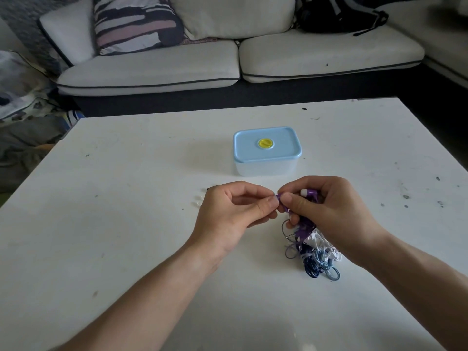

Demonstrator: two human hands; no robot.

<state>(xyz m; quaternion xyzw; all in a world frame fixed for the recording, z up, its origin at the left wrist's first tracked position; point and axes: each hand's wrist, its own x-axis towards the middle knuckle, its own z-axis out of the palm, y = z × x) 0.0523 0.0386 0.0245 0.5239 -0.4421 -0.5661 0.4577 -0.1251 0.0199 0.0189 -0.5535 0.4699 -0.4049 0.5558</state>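
Observation:
My right hand (326, 211) grips a tangled bundle of earphone cables (314, 252), purple, blue and white, which hangs down onto the white table (126, 224). A purple earbud with a white tip (307, 192) sticks up above that hand's fingers. My left hand (233, 214) pinches a small purple earbud piece (278, 198) between thumb and forefinger, right against my right thumb. What lies inside the right palm is hidden.
A clear plastic box with a light blue lid and yellow knob (266, 150) stands shut behind my hands. A few small white ear tips (198, 201) lie left of my left hand. A white sofa (228, 64) with a striped cushion and a black backpack stands beyond the table.

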